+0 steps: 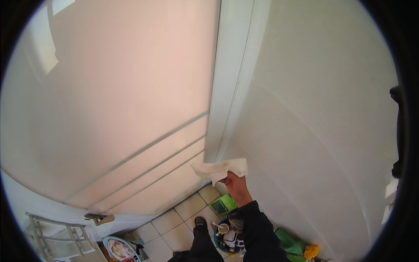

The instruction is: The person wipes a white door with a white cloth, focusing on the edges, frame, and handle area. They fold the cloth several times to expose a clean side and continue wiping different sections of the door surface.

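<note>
My right hand [236, 186] pinches a crumpled white wipe or tissue [226, 166] with greyish smudges. It is held up near the white door frame [227, 82], where a pale pink-lit door panel meets the right wall. Of my left hand [128, 260] only what looks like a fingertip shows at the bottom edge, close to a pale blue basin [105, 241]. Whitish, brown-marked contents [120, 249] lie in that basin. The door panel [137, 82] carries several slanting grey stripes low down, and a lever handle [99, 218] sits at its lower left.
Beige floor tiles [178, 237] lie below, with my shoe [200, 222] on them. A green box [224, 205] and a blue tub [216, 238] holding a cup and mixed items stand by the right wall. Green and yellow items [291, 242] lie lower right. A metal rack [59, 231] is lower left.
</note>
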Available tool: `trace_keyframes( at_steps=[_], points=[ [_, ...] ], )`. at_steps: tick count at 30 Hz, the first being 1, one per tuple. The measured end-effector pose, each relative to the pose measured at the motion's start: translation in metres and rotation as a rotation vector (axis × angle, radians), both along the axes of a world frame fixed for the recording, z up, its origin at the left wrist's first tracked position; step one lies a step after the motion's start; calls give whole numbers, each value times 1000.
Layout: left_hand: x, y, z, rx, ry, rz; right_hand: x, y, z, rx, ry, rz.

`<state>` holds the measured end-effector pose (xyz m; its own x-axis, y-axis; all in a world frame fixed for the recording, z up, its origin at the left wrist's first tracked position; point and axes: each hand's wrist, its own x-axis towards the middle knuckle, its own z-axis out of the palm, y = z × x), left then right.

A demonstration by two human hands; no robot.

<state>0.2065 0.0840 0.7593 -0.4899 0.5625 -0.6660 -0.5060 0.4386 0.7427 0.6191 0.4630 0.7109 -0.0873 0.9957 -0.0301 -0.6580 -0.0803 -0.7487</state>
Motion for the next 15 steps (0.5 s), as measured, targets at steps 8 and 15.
trace_keyframes(
  at_steps=[8,15],
  points=[
    [-9,-1,0,157,30,-86,13,4,190,441,-326,-250],
    [-13,-1,-22,275,4,27,-8,49,382,1106,-579,-650]
  ],
)
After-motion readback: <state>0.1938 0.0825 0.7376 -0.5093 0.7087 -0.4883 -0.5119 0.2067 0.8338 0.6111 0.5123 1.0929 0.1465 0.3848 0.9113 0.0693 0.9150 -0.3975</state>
